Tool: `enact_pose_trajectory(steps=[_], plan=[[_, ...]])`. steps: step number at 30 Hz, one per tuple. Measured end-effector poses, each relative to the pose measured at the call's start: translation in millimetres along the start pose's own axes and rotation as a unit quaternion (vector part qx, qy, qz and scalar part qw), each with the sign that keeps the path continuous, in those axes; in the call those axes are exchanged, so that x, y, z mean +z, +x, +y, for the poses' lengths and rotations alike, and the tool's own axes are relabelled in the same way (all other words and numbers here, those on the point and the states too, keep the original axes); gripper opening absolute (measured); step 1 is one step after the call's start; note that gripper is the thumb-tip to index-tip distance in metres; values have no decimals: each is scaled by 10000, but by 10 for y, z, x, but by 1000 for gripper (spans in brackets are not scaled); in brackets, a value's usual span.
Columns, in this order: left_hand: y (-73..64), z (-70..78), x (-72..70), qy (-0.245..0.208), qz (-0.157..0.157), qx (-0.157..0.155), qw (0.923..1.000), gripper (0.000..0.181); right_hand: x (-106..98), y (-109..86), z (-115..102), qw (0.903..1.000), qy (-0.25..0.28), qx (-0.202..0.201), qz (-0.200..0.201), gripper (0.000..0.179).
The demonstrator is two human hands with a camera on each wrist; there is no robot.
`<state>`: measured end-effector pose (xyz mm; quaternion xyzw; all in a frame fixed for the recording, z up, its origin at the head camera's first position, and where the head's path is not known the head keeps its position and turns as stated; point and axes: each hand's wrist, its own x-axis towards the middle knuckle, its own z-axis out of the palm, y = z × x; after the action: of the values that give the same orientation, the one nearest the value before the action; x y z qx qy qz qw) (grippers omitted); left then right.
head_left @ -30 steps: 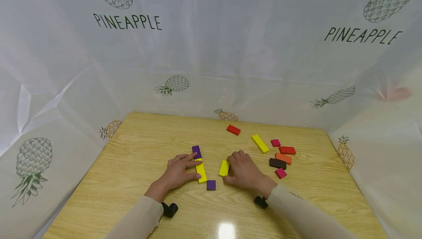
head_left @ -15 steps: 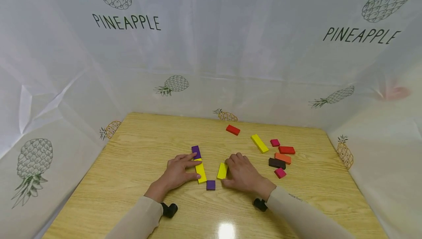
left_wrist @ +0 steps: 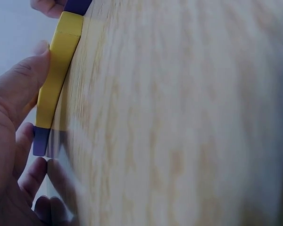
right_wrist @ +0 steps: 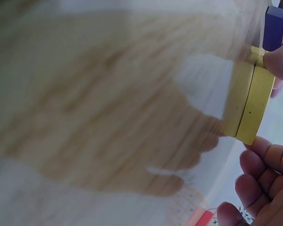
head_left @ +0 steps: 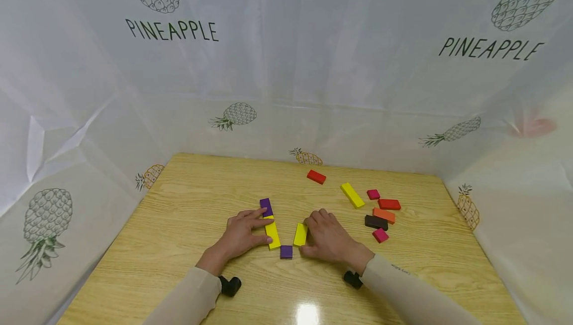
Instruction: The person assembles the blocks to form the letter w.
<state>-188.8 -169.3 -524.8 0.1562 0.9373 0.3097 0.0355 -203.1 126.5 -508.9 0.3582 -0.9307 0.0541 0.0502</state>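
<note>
In the head view my left hand (head_left: 243, 233) lies along a yellow block (head_left: 274, 238) and the purple block (head_left: 265, 203) touching its far end. Its thumb presses the side of that yellow block (left_wrist: 59, 66), and the fingertips rest against the two pieces. Across a gap, my right hand (head_left: 328, 237) pinches a shorter yellow block (head_left: 300, 235) endwise, thumb at the near end and index finger at the far end. That block (right_wrist: 257, 101) lies flat, reflected in the tabletop. A small purple square block (head_left: 286, 252) sits between the two yellow blocks at their near ends.
Farther right on the wooden table (head_left: 215, 175) lie a long yellow block (head_left: 352, 195), a dark brown block (head_left: 376, 222), an orange block (head_left: 384, 215) and a red block (head_left: 389, 204). Two pink squares are beside them. Another red block (head_left: 316, 176) lies toward the back.
My right hand has slid the shorter yellow block slightly left and toward me, closer to the small purple square. The left hand stays in place on its blocks.
</note>
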Motion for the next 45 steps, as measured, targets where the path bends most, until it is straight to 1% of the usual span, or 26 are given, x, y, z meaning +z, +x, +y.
enact_pose_trajectory(steps=[7, 15, 45], plan=[[-1, -5, 1, 13, -9, 16, 10000, 52, -8, -2, -17, 10000, 26, -35, 24, 59], [-9, -3, -4, -186, -10, 3, 9998, 53, -4, -2, -31, 9999, -24, -109, 72, 60], [-11, 15, -21, -263, -24, -39, 9996, 52, -21, -3, -29, 9999, 3, -117, 7, 61]])
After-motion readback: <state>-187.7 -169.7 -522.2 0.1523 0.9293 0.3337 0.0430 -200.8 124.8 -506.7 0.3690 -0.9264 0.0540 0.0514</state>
